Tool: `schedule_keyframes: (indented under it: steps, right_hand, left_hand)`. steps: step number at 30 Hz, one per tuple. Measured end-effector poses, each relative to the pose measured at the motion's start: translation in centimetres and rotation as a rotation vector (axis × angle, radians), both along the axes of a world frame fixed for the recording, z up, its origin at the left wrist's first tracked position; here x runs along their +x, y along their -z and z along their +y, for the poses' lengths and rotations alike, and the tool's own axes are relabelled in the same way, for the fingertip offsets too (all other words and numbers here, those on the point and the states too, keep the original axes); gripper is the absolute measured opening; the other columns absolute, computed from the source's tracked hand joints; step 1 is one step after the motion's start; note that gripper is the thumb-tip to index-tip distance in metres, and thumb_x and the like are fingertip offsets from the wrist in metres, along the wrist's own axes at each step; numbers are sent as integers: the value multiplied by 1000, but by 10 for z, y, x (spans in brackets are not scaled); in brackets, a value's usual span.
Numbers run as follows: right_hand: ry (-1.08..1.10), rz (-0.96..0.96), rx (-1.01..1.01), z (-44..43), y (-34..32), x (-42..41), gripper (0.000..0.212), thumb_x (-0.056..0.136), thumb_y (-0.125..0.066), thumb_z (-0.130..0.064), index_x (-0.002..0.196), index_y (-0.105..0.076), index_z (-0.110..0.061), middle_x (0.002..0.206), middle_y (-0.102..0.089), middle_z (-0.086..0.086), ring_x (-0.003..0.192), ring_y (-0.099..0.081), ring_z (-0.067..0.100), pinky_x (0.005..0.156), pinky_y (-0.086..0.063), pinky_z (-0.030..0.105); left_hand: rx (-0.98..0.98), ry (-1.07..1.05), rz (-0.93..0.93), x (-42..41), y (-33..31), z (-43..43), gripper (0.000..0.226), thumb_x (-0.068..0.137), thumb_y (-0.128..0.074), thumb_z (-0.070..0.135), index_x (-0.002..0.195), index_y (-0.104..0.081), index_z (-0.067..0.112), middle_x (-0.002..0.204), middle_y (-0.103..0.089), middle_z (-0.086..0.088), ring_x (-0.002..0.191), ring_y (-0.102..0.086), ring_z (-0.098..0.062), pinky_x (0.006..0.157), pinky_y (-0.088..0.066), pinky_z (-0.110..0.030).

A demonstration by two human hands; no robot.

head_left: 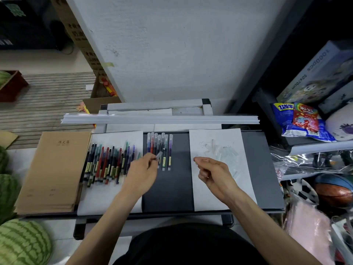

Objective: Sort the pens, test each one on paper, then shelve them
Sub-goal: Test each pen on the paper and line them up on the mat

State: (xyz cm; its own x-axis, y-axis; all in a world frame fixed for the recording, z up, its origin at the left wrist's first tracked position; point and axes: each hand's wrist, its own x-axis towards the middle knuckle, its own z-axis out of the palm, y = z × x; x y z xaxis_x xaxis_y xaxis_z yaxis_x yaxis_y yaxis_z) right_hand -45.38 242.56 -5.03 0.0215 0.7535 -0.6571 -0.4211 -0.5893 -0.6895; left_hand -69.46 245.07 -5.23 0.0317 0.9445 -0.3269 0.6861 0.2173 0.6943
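Neat row of capped colour gel pens [160,148] lies mid dark grey worktop [172,188]. L hand [143,169] just left of row, grip pinching a clear plastic pen end [159,155] over it. Further left: loose uncapped pens [107,163] on white sheet [95,197]. R hand [212,171] right of row, over scribbled white paper [204,197] w/ clear caps [223,152]; fingers curled, can't tell if grip holds anything.

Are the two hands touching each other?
Apart. The head view shows bare dark table between the left hand, pinching a pen, and the right hand.
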Motion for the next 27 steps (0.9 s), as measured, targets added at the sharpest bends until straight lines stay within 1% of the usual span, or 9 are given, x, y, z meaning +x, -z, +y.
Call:
schedule_keyframes:
  steps: [2,5,9,11,14,17,19,23,27]
  right_hand:
    - [16,82,-10,1,-2,1,16,95,-69,-2,107,-74,7,81,-49,6,59,-37,15,60,-41,24]
    - [45,169,-1,2,-4,1,20,101,-63,-9,109,-70,8,86,-53,7,61,-42,14,64,-41,25]
    - [33,112,16,1,-5,-1,32,105,-57,-29,102,-68,1,86,-69,7,71,-61,19,76,-51,31]
    - [-3,89,31,-1,-5,-1,33,106,-55,-30,98,-69,-1,100,-76,14,82,-70,25,84,-54,34]
    - [-29,94,52,-4,-6,-2,30,107,-54,-27,99,-67,-1,112,-76,22,90,-73,29,86,-56,34]
    - [-33,93,74,-6,-8,-3,29,107,-55,-26,99,-67,-2,108,-76,21,86,-73,28,85,-56,33]
    - [-27,75,84,-7,-10,-2,28,106,-55,-25,98,-68,-1,105,-76,19,83,-73,26,82,-56,32]
    - [12,-16,94,-10,-9,0,25,104,-61,-22,91,-73,-4,90,-73,13,76,-66,24,77,-54,29]
    - [-29,-200,113,-16,-3,6,37,98,-69,-38,85,-75,-3,68,-39,6,61,-34,19,68,-40,28]
  left_hand:
    - [-44,42,-133,8,1,-10,24,105,-48,16,95,-67,26,62,-57,3,49,-41,-10,48,-34,-26]
    - [-76,101,-228,19,-1,-21,22,105,-55,25,90,-71,28,63,-56,5,55,-44,-8,54,-35,-25]
    - [-18,173,-217,29,-7,-26,21,105,-57,34,91,-73,28,74,-66,2,63,-51,-6,61,-39,-17]
    - [5,196,-208,33,-9,-27,20,104,-58,34,92,-73,30,75,-66,5,64,-53,-7,62,-40,-18]
    - [0,206,-237,37,-11,-27,20,105,-57,33,93,-73,28,67,-59,6,58,-46,-6,59,-36,-22]
    - [14,234,-238,40,-12,-28,19,105,-57,35,93,-71,32,68,-57,0,58,-44,-7,59,-36,-30]
    - [16,239,-245,41,-13,-28,18,104,-57,36,92,-71,34,70,-58,-4,59,-46,-14,59,-38,-37]
    - [21,247,-249,44,-14,-29,18,104,-57,37,94,-72,33,75,-64,-1,68,-55,-24,66,-46,-47]
    - [5,248,-256,44,-13,-30,18,104,-58,39,96,-73,33,78,-68,-1,70,-57,-26,68,-48,-46]
